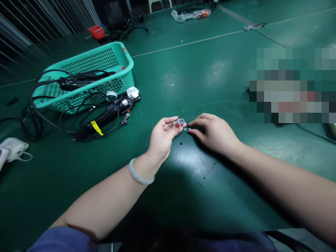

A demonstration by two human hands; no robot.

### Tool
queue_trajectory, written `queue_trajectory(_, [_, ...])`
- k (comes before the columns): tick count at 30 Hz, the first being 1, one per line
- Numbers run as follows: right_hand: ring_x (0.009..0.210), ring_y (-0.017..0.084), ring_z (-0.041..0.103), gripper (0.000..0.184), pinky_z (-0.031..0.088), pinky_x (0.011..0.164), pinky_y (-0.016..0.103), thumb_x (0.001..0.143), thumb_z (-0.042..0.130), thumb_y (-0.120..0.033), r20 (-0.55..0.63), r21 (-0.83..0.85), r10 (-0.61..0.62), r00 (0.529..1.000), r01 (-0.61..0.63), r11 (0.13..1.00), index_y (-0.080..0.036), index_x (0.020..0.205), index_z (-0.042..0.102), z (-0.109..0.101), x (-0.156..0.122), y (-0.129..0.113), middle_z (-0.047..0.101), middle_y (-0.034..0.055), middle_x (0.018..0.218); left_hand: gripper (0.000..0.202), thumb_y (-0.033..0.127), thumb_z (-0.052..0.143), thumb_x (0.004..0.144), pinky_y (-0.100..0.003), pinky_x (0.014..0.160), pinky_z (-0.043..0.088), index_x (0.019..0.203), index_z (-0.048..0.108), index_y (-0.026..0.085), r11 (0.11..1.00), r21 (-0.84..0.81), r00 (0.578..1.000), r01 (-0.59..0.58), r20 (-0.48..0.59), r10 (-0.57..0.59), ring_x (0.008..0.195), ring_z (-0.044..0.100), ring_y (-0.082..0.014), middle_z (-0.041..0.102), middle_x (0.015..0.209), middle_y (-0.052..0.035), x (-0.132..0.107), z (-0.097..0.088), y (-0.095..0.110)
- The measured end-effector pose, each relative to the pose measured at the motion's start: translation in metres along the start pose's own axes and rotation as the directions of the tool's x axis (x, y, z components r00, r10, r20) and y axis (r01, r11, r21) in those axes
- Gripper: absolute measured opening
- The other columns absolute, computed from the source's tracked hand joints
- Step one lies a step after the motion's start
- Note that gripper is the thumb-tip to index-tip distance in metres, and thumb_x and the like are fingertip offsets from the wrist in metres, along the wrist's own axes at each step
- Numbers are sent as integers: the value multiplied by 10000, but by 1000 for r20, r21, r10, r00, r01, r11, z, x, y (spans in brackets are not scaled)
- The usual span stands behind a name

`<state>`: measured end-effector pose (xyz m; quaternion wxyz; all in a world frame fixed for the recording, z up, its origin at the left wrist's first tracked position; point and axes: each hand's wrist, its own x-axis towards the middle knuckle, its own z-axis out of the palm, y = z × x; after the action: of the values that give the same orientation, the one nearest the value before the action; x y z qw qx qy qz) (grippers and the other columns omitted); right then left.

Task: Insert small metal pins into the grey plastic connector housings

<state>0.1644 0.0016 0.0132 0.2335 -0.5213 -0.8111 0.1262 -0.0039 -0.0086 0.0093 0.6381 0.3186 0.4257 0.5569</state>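
Observation:
My left hand [163, 136] is closed in a pinch on a small flat silvery part [179, 122], held just above the green table mat [189, 80]. A pale bangle sits on that wrist. My right hand [215, 132] rests on the mat close beside it, fingers curled, its fingertips pinching a tiny silvery piece [187, 129] right next to the left hand's part. A few tiny dark bits lie on the mat below the hands.
A teal plastic basket [86, 75] with black cables stands at the left. A black handheld tool [110, 112] with a yellow tag lies in front of it. A red tray [96, 31] and a plastic bag [189, 14] lie at the far edge. White object [12, 148] at far left.

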Motion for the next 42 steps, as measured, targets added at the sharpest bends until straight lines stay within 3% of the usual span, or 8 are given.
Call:
queue_trajectory(8, [903,209,624,191,506,835,342,823,646,-321,126,125,-229,965,214,969,-186,936,720,7,-7,-15,686,66,917,307,170,775,637,-334,912,482,872,580,140,997,25,996,-67,-62,68,823,675,-125,698,811,-19,2,-1,-4])
queue_trajectory(13, [854,199,623,145,497,809,337,860,579,-221,157,103,-256,954,241,965,-182,818,712,12,-6,-15,687,59,845,314,171,785,625,-335,914,480,862,582,135,997,35,996,-72,-59,74,811,673,-122,698,806,-24,3,-2,-4])
queue_trajectory(16, [825,187,625,168,496,785,327,867,548,-193,87,159,-213,973,198,967,-174,786,694,8,-5,-13,684,63,842,327,178,800,608,-330,907,486,853,588,134,996,51,996,-77,-48,80,811,673,-120,703,823,-29,3,-2,-5])
queue_trajectory(20, [746,158,612,134,491,700,298,849,577,-227,-131,382,34,991,19,924,-182,764,670,-2,-2,-11,669,50,813,344,185,833,553,-306,865,505,802,600,141,995,81,998,-58,-13,59,793,670,-113,700,809,-17,1,-1,-3])
queue_trajectory(22, [730,160,606,121,484,669,300,824,614,-274,-143,491,153,978,-64,869,-191,754,667,-5,-1,-11,665,44,799,358,192,849,522,-311,864,507,774,600,146,993,108,999,-41,1,41,791,670,-117,700,808,-15,-1,0,-2])
queue_trajectory(25, [734,168,606,147,484,662,310,790,649,-327,-106,589,220,970,-117,800,-195,727,668,-5,0,-12,663,42,785,376,219,861,501,-327,870,506,757,595,148,991,132,999,-29,25,26,791,669,-124,701,813,-18,-2,0,-1])
queue_trajectory(33, [727,161,596,93,469,615,296,753,696,-299,-164,571,197,967,-70,818,-216,713,710,-1,0,-10,664,35,773,426,267,882,450,-312,817,512,733,587,147,993,118,999,-6,51,0,722,658,-111,693,742,0,-2,1,-1])
queue_trajectory(42, [675,138,587,80,466,594,286,794,665,-262,-285,410,63,956,62,910,-235,786,739,-2,-1,-9,677,27,794,366,242,855,530,-296,836,506,781,608,142,998,62,998,5,61,-9,714,661,-93,703,745,-1,-1,-1,-2])
